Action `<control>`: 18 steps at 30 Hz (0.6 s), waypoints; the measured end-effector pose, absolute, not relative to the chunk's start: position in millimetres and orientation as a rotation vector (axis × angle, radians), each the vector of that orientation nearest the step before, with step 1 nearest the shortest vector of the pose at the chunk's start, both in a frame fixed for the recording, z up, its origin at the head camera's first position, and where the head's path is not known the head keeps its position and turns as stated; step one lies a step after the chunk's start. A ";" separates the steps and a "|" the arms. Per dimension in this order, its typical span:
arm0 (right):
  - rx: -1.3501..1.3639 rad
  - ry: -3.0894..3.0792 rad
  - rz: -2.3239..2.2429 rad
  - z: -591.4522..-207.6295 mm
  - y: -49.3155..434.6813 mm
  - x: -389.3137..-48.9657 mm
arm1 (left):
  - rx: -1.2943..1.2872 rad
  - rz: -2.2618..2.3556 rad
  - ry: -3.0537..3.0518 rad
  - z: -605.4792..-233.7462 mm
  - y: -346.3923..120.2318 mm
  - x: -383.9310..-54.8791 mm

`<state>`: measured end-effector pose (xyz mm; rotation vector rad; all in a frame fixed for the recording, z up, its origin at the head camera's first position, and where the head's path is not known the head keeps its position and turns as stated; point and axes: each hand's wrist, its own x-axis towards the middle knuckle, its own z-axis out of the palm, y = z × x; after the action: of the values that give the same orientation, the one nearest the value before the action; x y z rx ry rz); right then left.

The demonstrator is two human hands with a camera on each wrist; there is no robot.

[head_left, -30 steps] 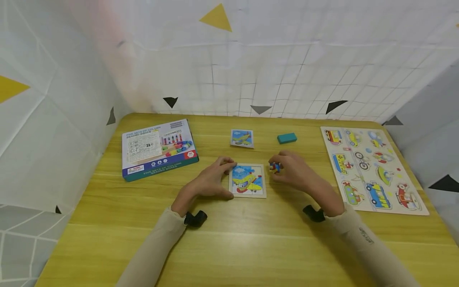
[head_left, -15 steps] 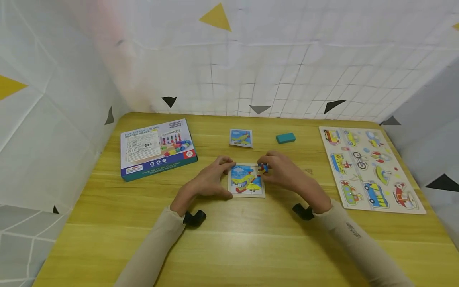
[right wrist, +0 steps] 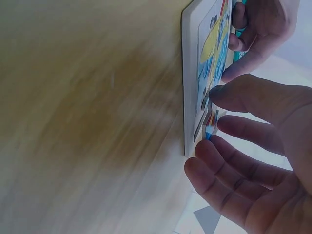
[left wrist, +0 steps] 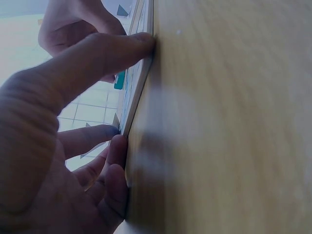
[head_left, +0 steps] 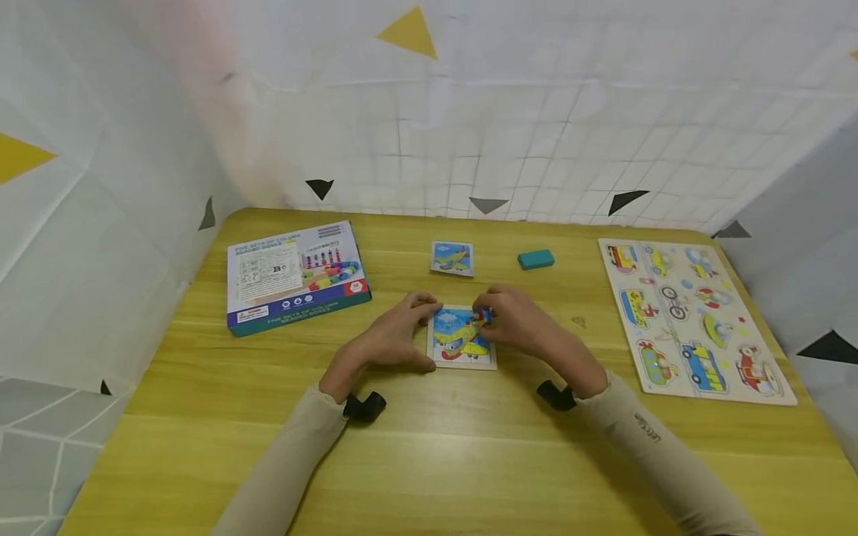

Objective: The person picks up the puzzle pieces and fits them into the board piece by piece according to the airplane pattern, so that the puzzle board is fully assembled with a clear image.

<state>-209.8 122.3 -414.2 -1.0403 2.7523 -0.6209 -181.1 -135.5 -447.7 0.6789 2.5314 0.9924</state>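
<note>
A small square airplane jigsaw puzzle in a wooden tray (head_left: 469,366) lies flat before me. My left hand (head_left: 389,339) holds the tray's left side, thumb at the near corner and a finger at the far one. In the left wrist view, the thumb and fingers rest against the tray's edge. My right hand (head_left: 519,324) pinches a blue, red and yellow puzzle piece (right wrist: 210,126) between thumb and fingers. This piece is tilted over the tray's right part, at the upper right of the picture. The fingers partly cover it in the head view.
A matching airplane picture card (head_left: 452,258) lies behind the tray. Right of the card is a teal block (head_left: 535,259). A boxed bead set (head_left: 298,277) stands at the left, and a wooden vehicle peg puzzle (head_left: 690,320) lies at the right.
My right hand has moved left with the puzzle piece, from beside the tray to over its upper right area. The left hand stays at the tray's left side.
</note>
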 end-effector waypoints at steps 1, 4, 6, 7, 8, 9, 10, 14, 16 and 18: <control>-1.037 2.749 -0.620 -414.0 121.4 -209.4 | 0.680 0.992 2.531 -447.6 -135.3 -181.1; -1.036 2.736 -0.609 -413.2 118.9 -208.6 | 0.674 0.989 2.529 -447.2 -134.9 -181.0; -1.034 2.731 -0.600 -413.3 117.5 -208.5 | 0.671 0.986 2.532 -447.6 -134.8 -181.1; -1.034 2.728 -0.594 -413.4 117.1 -208.4 | 0.670 0.983 2.534 -447.8 -134.9 -181.2; -1.035 2.728 -0.587 -413.7 116.8 -208.4 | 0.670 0.982 2.534 -447.9 -134.8 -181.2; -1.032 2.730 -0.579 -414.0 116.6 -208.4 | 0.669 0.980 2.535 -447.8 -134.9 -181.1; -1.029 2.730 -0.574 -414.3 116.4 -208.5 | 0.669 0.979 2.536 -447.8 -134.9 -181.3; -1.016 2.728 -0.537 -414.4 115.9 -208.3 | 0.674 0.983 2.534 -447.6 -135.0 -181.3; -1.019 2.725 -0.520 -413.3 115.4 -207.9 | 0.679 0.984 2.534 -447.7 -135.2 -181.5; -1.034 2.723 -0.512 -411.9 115.1 -207.3 | 0.681 0.983 2.533 -447.7 -135.3 -181.4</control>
<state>-207.3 115.1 -411.9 -1.0344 2.7234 -0.5122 -181.4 -135.3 -447.7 0.6811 2.5333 0.9832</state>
